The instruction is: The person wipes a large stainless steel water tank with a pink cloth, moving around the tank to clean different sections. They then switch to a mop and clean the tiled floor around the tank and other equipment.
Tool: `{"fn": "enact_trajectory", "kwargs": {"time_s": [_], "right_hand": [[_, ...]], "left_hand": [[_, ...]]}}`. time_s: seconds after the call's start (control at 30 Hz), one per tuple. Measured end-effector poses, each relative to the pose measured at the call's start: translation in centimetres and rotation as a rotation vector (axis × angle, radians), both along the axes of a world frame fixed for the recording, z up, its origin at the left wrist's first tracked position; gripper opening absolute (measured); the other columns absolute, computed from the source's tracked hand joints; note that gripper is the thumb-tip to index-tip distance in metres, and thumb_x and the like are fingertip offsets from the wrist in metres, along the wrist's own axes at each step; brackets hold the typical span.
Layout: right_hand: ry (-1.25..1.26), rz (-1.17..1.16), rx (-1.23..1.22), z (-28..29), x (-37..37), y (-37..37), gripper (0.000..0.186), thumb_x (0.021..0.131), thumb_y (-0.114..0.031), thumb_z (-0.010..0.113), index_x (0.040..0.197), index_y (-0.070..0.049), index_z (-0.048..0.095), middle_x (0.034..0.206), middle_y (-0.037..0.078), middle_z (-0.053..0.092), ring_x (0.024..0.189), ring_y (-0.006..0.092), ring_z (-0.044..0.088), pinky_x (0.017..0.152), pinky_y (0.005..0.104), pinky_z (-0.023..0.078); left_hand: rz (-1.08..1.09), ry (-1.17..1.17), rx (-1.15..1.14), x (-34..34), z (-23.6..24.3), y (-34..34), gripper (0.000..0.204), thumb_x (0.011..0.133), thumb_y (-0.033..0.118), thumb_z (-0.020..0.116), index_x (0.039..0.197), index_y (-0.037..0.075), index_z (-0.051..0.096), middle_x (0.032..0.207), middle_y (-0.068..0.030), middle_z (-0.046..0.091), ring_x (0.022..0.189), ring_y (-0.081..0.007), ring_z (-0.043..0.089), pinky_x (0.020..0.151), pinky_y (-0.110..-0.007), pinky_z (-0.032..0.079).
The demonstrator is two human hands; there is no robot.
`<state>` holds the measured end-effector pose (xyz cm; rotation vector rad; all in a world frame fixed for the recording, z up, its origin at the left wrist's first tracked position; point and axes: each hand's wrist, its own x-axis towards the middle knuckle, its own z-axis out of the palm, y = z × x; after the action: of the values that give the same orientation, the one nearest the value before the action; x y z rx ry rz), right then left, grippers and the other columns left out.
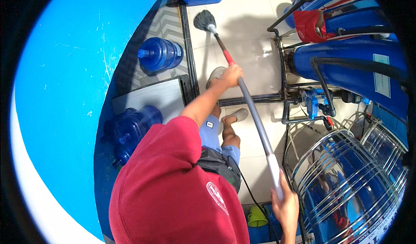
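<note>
A mop [252, 107] with a long grey handle slants across the middle of the view. Its dark, stringy head [204, 20] rests on the tiled floor at the far end. My left hand [232, 75] is closed round the handle just below its red section. At the near end, my right hand [286, 204] holds the white grip, with the palm partly hiding its tip. The floor beside the mop looks wet and shiny in one patch [265, 53].
Blue water jugs [161, 55] stand on the left near a big blue tank [69, 70]. Black pipes [253, 99] cross the floor ahead of my feet. On the right are blue cylinders [346, 57], valves and a ribbed steel tank [346, 170]. A yellow-green cup [257, 217] sits low, near my right hand.
</note>
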<state>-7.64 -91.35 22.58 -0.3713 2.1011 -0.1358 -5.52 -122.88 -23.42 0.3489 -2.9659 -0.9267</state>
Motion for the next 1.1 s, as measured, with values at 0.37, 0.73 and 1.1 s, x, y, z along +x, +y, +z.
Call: {"fn": "enact_trajectory", "kwargs": {"time_s": [0.37,0.73,1.1], "right_hand": [[-0.306,-0.317,0.265,10.6,1.4,7.5,0.047,0.092,-0.001,0.052,0.138,0.001,0.044,0.133,0.013,0.055,0.112,0.0101,0.05,0.096,0.0249,0.039],[-0.127,-0.036,-0.081,-1.4,1.5,-6.0,0.052,0.092,-0.023,0.058,0.139,-0.009,0.043,0.095,0.031,0.062,0.091,0.0445,0.061,0.073,0.0435,0.05],[-0.454,-0.361,-0.121,-24.1,-3.6,-14.2,0.039,0.096,-0.039,0.051,0.111,-0.003,0.048,0.069,0.008,0.053,0.043,0.0143,0.05,0.037,0.0277,0.04]], "left_hand": [[-0.206,-0.07,0.27,7.7,6.4,14.4,0.008,0.06,0.014,0.068,0.065,0.013,0.062,0.073,-0.0065,0.061,0.081,-0.0284,0.058,0.073,-0.043,0.049],[0.033,-0.168,-0.019,6.1,1.4,-6.9,0.007,0.067,0.014,0.067,0.073,0.012,0.064,0.087,-0.008,0.058,0.098,-0.027,0.056,0.101,-0.043,0.039],[-0.033,-0.616,-0.182,-1.0,-2.6,-9.9,0.021,0.071,0.008,0.068,0.091,0.011,0.065,0.115,-0.0083,0.058,0.123,-0.0269,0.046,0.11,-0.042,0.033]]}}
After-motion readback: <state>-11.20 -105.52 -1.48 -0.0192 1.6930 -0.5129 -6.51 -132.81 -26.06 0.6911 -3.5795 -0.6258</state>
